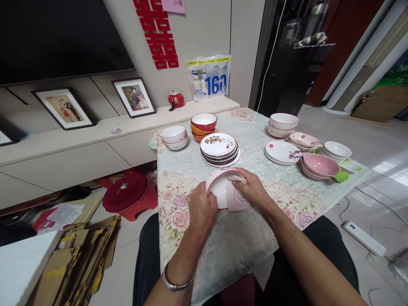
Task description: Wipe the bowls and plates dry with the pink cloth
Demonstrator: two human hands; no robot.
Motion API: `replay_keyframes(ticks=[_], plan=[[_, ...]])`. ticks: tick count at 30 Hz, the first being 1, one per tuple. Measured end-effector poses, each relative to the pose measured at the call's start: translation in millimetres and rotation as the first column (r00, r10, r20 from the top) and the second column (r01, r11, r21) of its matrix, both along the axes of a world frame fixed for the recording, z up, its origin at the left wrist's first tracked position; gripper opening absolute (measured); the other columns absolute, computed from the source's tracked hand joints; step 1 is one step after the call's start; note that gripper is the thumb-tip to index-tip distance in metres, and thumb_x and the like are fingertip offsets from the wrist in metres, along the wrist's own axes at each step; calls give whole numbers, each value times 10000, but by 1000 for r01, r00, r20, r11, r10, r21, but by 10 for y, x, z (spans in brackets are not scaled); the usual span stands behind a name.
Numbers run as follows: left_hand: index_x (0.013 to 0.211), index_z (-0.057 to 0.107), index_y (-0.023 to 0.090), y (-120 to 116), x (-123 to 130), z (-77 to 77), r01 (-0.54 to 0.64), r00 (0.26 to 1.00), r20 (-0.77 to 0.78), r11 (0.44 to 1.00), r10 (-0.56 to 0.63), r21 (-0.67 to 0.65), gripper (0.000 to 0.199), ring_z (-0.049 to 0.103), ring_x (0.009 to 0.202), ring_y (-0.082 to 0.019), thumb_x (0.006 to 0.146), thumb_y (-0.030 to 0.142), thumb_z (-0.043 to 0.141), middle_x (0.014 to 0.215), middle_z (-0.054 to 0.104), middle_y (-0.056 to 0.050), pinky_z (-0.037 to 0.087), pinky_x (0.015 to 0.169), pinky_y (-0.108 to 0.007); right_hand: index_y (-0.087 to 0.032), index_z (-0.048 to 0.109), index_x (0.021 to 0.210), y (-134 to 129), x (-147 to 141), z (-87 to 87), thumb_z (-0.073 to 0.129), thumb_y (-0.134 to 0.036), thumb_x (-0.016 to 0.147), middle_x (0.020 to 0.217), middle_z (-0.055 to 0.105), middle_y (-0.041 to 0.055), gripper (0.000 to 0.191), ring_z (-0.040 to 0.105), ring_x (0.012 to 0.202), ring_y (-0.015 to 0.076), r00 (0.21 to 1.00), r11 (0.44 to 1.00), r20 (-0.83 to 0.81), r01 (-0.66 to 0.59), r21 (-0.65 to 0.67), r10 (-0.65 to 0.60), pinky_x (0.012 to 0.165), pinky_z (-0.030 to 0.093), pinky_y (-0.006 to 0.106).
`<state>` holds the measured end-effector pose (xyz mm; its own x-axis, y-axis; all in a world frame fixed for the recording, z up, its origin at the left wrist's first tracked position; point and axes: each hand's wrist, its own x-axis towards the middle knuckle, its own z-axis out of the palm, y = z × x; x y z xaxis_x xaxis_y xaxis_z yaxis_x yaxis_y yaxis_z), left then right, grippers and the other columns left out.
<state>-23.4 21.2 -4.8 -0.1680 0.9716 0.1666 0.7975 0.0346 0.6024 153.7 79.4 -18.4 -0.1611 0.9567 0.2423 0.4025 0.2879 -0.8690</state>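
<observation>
A white bowl (219, 192) with a red rim is tilted on its side above the table, its hollow facing me. My left hand (202, 207) grips the bowl's left edge, thumb inside the rim. Pressed into the right side of the bowl is a pale pink cloth (237, 199), held by my right hand (250, 187) with the fingers closed over the rim. Just beyond the bowl stands a stack of plates (218, 145) with a brown flower pattern. Some right-hand fingers are hidden behind the cloth and bowl.
Around the flowered tablecloth (178, 212) stand white bowls (174, 136), orange and red bowls (204, 123), flowered plates (282, 152), pink leaf-handled dishes (320, 165), small white dishes (338, 149) and more white bowls (283, 123). A red stool (127, 193) and flattened cardboard (76, 259) lie left.
</observation>
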Motion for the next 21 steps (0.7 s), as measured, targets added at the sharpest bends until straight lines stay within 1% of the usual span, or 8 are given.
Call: replay_keyframes(ticks=[2, 4, 8, 10, 13, 16, 19, 21], plan=[[1184, 555, 115, -3, 11, -49, 67, 991, 109, 990, -81, 126, 443, 610, 1069, -312, 772, 159, 398, 1118, 660, -173, 444, 922, -464, -211, 688, 1142, -5, -3, 18, 567, -167, 737, 1133, 727, 57, 425, 661, 1034, 243, 999, 999, -20, 26, 23, -25, 945, 490, 395], [1289, 483, 105, -4, 21, -94, 132, 962, 207, 969, -176, 209, 563, 584, 1158, -293, 731, 136, 416, 1244, 617, -176, 450, 976, -443, -206, 680, 1158, -30, -5, 79, 548, -131, 724, 1148, 714, 71, 460, 653, 1057, 244, 998, 990, -22, 58, 129, -55, 959, 489, 402], [1314, 453, 128, -4, 34, -139, 240, 907, 281, 934, -312, 264, 610, 564, 1203, -273, 705, 111, 432, 1290, 594, -153, 442, 1024, -437, -247, 628, 1257, -124, 1, 267, 459, -21, 706, 1242, 666, 64, 619, 590, 1184, 229, 997, 897, 76, -8, 442, -28, 1024, 459, 409], [1308, 458, 137, -5, 41, -141, 269, 898, 264, 913, -353, 306, 591, 571, 1179, -271, 718, 121, 435, 1259, 599, -146, 448, 1016, -437, -256, 614, 1281, -151, 9, 313, 434, 5, 702, 1277, 651, 58, 660, 561, 1231, 222, 993, 860, 118, -59, 506, -2, 1052, 442, 409], [1296, 470, 133, -8, 46, -142, 257, 913, 200, 883, -355, 393, 580, 565, 1159, -274, 718, 120, 435, 1222, 593, -148, 447, 1013, -441, -226, 635, 1259, -123, 7, 256, 441, -8, 684, 1241, 669, 73, 645, 594, 1180, 227, 995, 903, 95, -32, 429, -9, 1019, 466, 399], [1268, 497, 125, -8, 31, -152, 176, 940, 199, 895, -276, 411, 596, 563, 1141, -278, 676, 89, 434, 1191, 595, -148, 443, 1016, -449, -207, 689, 1155, -55, -30, 111, 494, -73, 698, 1145, 720, 66, 515, 655, 1064, 234, 1000, 984, -7, 22, 175, -21, 965, 499, 393], [1243, 522, 139, -4, 13, -158, 69, 934, 303, 927, -190, 368, 571, 566, 1137, -277, 682, 85, 432, 1182, 610, -132, 438, 1024, -453, -207, 705, 1108, -16, -73, 0, 565, -150, 733, 1084, 751, 45, 404, 686, 999, 236, 995, 998, -100, -32, -52, 26, 933, 522, 388], [1254, 520, 155, -3, 18, -145, 17, 906, 394, 946, -152, 325, 554, 567, 1150, -272, 710, 92, 432, 1205, 619, -117, 437, 1026, -454, -202, 695, 1131, -18, -78, -20, 576, -167, 751, 1095, 749, 49, 400, 687, 1007, 239, 994, 999, -106, -30, -43, 26, 932, 528, 391]])
